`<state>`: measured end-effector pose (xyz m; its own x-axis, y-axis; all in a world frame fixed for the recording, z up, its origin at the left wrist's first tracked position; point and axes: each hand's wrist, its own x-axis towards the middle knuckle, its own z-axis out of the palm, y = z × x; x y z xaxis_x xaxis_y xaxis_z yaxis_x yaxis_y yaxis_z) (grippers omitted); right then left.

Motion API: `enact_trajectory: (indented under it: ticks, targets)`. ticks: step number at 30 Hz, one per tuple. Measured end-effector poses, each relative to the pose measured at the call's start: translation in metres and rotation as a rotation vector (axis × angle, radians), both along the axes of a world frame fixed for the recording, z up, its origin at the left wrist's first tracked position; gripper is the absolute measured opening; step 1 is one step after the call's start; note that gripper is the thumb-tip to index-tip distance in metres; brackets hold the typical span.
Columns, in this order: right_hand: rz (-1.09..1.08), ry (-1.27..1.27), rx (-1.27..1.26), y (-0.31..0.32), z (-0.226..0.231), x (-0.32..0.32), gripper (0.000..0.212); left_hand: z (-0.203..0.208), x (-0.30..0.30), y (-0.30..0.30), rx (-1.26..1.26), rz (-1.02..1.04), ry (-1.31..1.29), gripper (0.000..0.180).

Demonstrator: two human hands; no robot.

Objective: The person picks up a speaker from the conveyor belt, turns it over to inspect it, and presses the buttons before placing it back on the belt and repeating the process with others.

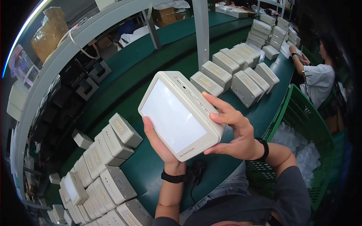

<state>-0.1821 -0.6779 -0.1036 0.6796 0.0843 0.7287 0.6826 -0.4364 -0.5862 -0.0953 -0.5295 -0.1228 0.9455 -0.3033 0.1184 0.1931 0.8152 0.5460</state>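
Note:
A cream, box-shaped device (pixel 173 113) with a large, pale glowing screen is held up over the green worktable, tilted. My left hand (pixel 162 145) grips it from the lower left, thumb on the edge of the screen frame; its other fingers are hidden behind the casing. My right hand (pixel 235 130) holds the right side, with fingers on the top face beside a row of buttons and the thumb near the lower corner. Beside my left wrist lies a small black object (pixel 198 169) with a thin cable, partly hidden.
Rows of similar cream devices (pixel 122 130) stand at the left, and more cream devices (pixel 217 73) stand ahead right. A green crate (pixel 290 101) with clear plastic bags is at my right. A grey post (pixel 201 34) rises behind. A co-worker (pixel 320 71) sits far right.

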Motion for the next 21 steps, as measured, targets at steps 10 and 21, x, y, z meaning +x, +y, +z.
enact_trajectory:
  ticks: [10, 21]
  targets:
    - [-0.029, 0.036, -0.006, 0.000, 0.000, 0.002, 0.072, 0.001, -0.006, -0.002, -0.021, -0.076, 0.169, 0.061]
    - [0.099, 0.326, 0.282, 0.007, -0.002, -0.005, 0.096, -0.001, -0.002, -0.002, -0.013, -0.091, 0.123, 0.062]
